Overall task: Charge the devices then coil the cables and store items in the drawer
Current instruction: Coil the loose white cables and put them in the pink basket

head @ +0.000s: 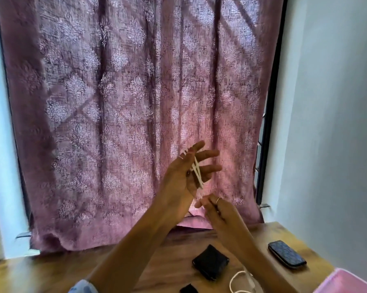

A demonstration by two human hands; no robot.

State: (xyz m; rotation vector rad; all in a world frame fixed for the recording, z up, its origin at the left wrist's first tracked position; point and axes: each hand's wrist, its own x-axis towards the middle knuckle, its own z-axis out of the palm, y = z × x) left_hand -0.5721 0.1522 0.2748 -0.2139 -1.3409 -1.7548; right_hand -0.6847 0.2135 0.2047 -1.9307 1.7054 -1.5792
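Daylight filters through a mauve patterned curtain point(136, 102) that fills the background, above a wooden table point(62, 269).

Raised in front of the curtain, a white cable point(197, 172) is wound in loops across the left hand point(184, 176). That hand is held upright with its fingers spread and straight, seemingly to serve as a frame that keeps the loops even. Just below, the right hand point(216, 210) is raised with fingers pinched together where the cable's loose end should be; motion blur hides whether the end is actually gripped. Judged from this, the coiling step is under way.

On the table, a second white cable point(237, 281) lies uncoiled near the front edge, probably awaiting its turn. Beside it rests a black wallet-like case point(210, 264), and a smaller black item point(188, 289) is cut off at the bottom edge. A dark phone point(286, 256) is set well to the right, near a pink box point(347, 282) whose corner shows. No drawer is visible.
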